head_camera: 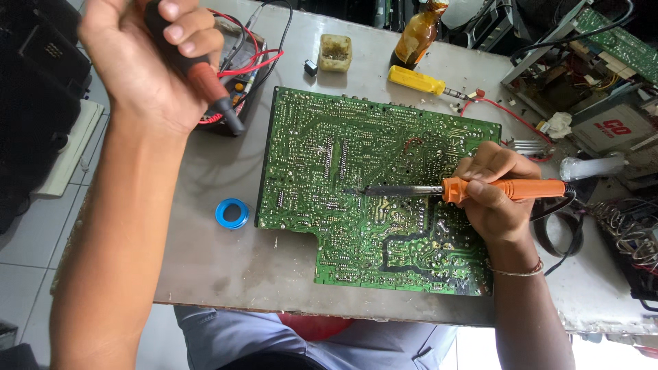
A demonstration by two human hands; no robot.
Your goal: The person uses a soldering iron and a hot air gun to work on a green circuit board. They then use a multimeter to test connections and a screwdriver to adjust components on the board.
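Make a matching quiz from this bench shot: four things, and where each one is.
Things:
1. soldering iron
2. blue solder reel
3. yellow screwdriver
4. black and red tool

Places:
A. in the left hand, raised off the table
B. on the table beyond the circuit board
C. in the right hand, tip on the board
D. on the table left of the board

Pairs: 1-C, 2-D, 3-B, 4-A

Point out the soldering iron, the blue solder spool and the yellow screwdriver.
soldering iron point(510, 188), head view, orange handle.
blue solder spool point(232, 213), head view, its rim.
yellow screwdriver point(415, 80), head view, handle middle.
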